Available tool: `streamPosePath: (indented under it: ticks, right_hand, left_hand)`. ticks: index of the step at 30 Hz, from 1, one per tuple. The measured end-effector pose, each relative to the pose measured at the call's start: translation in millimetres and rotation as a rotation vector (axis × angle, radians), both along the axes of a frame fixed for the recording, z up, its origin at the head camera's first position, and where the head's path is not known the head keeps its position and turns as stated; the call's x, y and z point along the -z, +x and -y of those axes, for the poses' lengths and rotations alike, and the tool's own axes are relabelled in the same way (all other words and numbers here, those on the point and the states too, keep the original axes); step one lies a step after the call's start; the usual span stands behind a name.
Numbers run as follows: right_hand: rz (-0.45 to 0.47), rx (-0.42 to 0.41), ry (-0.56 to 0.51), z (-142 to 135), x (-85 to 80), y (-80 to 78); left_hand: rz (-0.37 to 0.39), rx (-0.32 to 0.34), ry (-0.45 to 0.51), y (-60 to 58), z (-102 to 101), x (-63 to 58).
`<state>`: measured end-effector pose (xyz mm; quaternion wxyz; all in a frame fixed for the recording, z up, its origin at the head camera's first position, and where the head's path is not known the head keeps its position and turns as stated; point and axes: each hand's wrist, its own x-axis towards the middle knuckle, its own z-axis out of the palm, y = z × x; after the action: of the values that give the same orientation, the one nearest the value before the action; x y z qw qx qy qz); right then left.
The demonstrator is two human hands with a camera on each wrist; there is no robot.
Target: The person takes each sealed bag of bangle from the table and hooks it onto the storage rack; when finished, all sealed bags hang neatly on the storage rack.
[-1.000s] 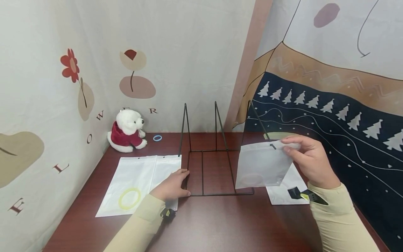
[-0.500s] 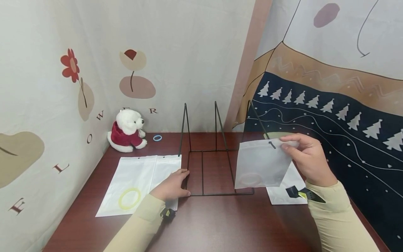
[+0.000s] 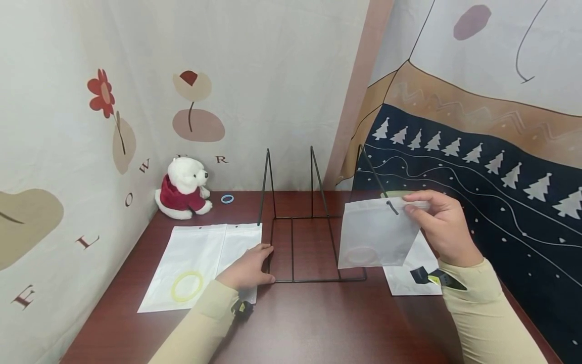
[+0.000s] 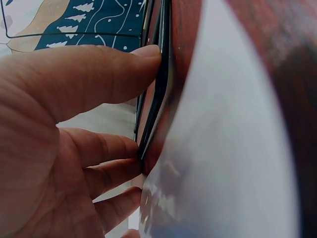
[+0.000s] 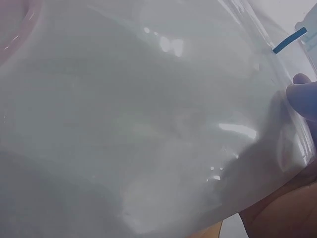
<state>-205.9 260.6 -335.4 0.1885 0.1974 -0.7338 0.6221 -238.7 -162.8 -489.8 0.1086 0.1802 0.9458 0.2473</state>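
Note:
A frosted zip bag (image 3: 379,232) with a pink ring (image 3: 362,254) inside hangs at the right arm of a black wire rack (image 3: 292,250). The arm's bent tip (image 5: 290,39) pokes out through the bag near its top edge. My right hand (image 3: 447,227) pinches the bag's top right corner between thumb and fingers. At the rack's front left corner, my left hand (image 3: 245,268) rests its thumb and fingertips against the base wire, spread apart. Beneath and beside that hand lie flat white zip bags (image 3: 195,253), one showing a yellow ring (image 3: 187,286).
Another white bag (image 3: 409,268) lies on the table right of the rack, partly hidden. A green ring or disc (image 3: 394,193) shows behind the held bag. A white plush bear (image 3: 184,187) in red and a blue ring (image 3: 227,199) stand at the back left, near the curtain.
My right hand has shifted slightly left and up with the zip bag, so more of the rack arm's tip stands out in front of it. The left hand stays in place.

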Motion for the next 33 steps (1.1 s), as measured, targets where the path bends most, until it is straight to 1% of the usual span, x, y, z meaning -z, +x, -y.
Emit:
streamPosePath:
  ticks: [7,14,18,29,33]
  right_hand:
    - [-0.008,-0.007,-0.017,0.6,0.7,-1.4]
    - [-0.019,-0.017,-0.068,2.2,2.3,-3.5]
    - [-0.026,-0.022,-0.077,2.6,3.1,-3.5]
    - [-0.012,0.008,-0.032,1.5,1.0,-5.0]
    - [0.001,-0.002,-0.018,0.8,-0.1,-7.1]
  left_hand:
    - [0.005,0.002,-0.006,-0.9,0.3,-1.0]
    - [-0.005,0.015,-0.017,-1.7,0.1,-1.7]
    - [-0.002,0.014,-0.018,-1.6,-0.3,-0.7]
    - [0.002,0.006,-0.013,-1.7,-1.1,1.0]
    - [-0.001,0.006,-0.010,-2.0,-1.1,1.7]
